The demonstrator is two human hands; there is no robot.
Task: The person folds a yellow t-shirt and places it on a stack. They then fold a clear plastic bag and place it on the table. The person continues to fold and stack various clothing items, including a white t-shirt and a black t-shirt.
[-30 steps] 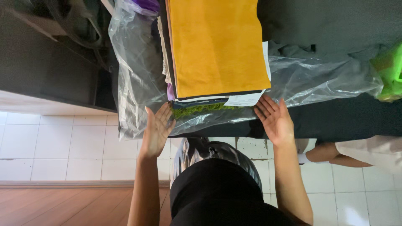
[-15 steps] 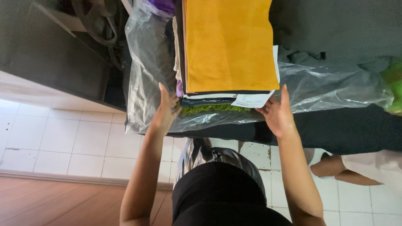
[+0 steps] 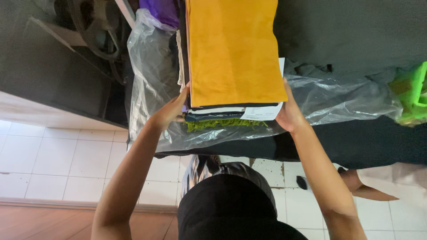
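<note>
A stack of folded cloths [image 3: 224, 113] lies on a clear plastic sheet [image 3: 151, 80] on a black table. Its top piece is mustard yellow [image 3: 233, 49]; below it show dark, white and green layers, and a white paper tag [image 3: 262, 112] sticks out near the front. My left hand [image 3: 171, 111] grips the stack's left side near the front corner, fingers tucked between layers. My right hand [image 3: 289, 113] holds the right front corner, thumb against the yellow piece's edge.
A purple cloth [image 3: 162, 11] lies behind the stack. A bright green object [image 3: 413, 95] sits at the right on the black table [image 3: 356, 35]. Another person's limb [image 3: 360, 189] shows below the table on the white tiled floor [image 3: 58, 160]. A dark machine [image 3: 89, 26] stands left.
Both hands went from resting flat on the plastic in front of the stack to gripping its two sides. The view has shifted closer to the stack.
</note>
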